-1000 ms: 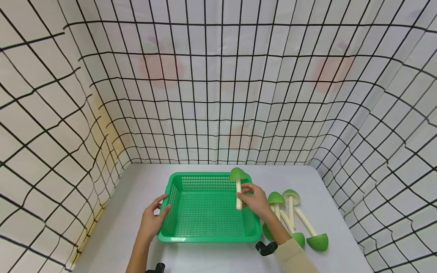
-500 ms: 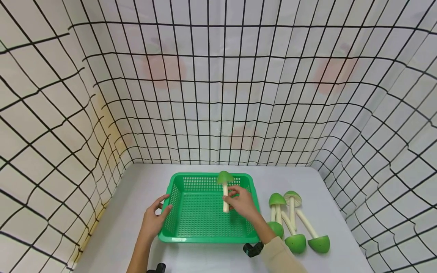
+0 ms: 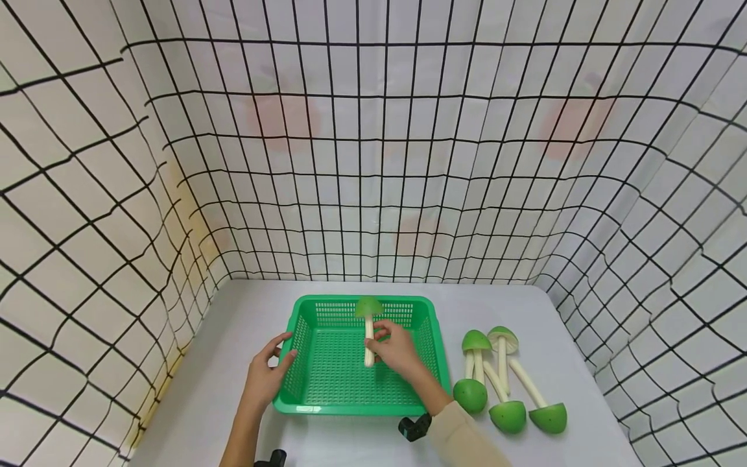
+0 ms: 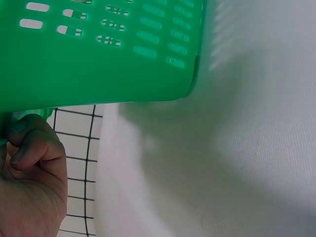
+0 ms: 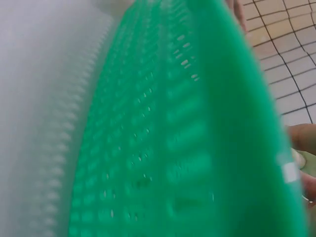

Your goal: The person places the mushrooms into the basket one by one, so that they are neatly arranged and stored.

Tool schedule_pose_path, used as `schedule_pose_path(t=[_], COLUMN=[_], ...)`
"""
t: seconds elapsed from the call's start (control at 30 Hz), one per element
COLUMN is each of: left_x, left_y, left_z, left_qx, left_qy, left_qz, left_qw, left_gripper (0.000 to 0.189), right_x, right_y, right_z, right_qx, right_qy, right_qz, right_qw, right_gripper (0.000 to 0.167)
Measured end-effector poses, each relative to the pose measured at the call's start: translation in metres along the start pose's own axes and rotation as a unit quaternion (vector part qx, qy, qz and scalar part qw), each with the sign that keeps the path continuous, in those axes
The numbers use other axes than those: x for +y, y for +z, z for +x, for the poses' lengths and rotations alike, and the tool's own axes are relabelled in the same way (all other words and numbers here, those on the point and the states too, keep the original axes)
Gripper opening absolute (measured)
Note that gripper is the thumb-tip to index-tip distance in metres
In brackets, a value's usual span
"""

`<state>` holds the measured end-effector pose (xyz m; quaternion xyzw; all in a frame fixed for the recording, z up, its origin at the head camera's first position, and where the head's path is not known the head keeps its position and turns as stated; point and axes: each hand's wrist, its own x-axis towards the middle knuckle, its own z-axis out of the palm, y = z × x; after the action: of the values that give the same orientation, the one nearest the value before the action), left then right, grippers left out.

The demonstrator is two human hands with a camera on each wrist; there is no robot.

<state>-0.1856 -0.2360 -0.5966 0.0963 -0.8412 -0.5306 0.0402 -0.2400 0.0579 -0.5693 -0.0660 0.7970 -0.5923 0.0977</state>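
In the head view a green plastic basket (image 3: pixel 350 410) stands on the white table. My left hand (image 3: pixel 264 379) grips its left rim, thumb on the inner side; the left wrist view shows curled fingers (image 4: pixel 37 148) at the basket's edge. My right hand (image 3: pixel 398 351) pinches the white stem of a green-capped toy mushroom (image 3: pixel 369 306) between thumb and fingers. That mushroom is upright, cap up, held over the basket's middle. At the right wrist view's edge, only parts of the fingers (image 5: pixel 302 137) show past the basket wall (image 5: pixel 242 123).
Right of the basket lie several more green-capped mushrooms (image 3: pixel 508 416) in a loose group on the table (image 3: pixel 233 311). Black netting (image 3: pixel 373 139) over pale cloth surrounds the back and sides. A black wrist device (image 3: pixel 415 428) sits by the right sleeve, near the basket's front rim.
My right hand has carried the mushroom leftward from the basket's right side to its middle, slightly lower. My left hand keeps its grip on the left rim.
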Motion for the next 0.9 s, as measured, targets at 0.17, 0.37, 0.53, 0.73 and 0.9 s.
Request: schedule_pose_path(t=[0.17,0.37,0.53,0.73,0.9], left_x=[0.003,0.003,0.003,0.002,0.001], left_y=[0.002,0.002,0.003,0.000,0.000], left_z=[0.001,0.000,-0.002,-0.004,-0.001], left_qx=[-0.003,0.000,-0.001,0.004,0.002], left_qy=[-0.004,0.001,0.014,0.001,0.002], left_qz=[-0.003,0.000,-0.002,0.002,-0.004], left_qw=[1.0000,1.0000,0.9999,1.0000,1.0000], left_gripper=[0.045,0.045,0.045,0.044,0.045], right_x=[0.003,0.004,0.002,-0.003,-0.005], right_y=[0.014,0.033,0.045,0.066,0.079], right_z=[0.003,0.005,0.004,0.003,0.008], right_qx=[-0.001,-0.016,-0.020,-0.040,-0.041], right_qy=[0.006,0.016,0.020,0.032,0.035], right_qz=[-0.003,-0.002,0.001,0.004,0.001], right_qw=[1.0000,0.9997,0.9996,0.9987,0.9986], right_gripper=[0.043,0.042,0.041,0.041,0.041])
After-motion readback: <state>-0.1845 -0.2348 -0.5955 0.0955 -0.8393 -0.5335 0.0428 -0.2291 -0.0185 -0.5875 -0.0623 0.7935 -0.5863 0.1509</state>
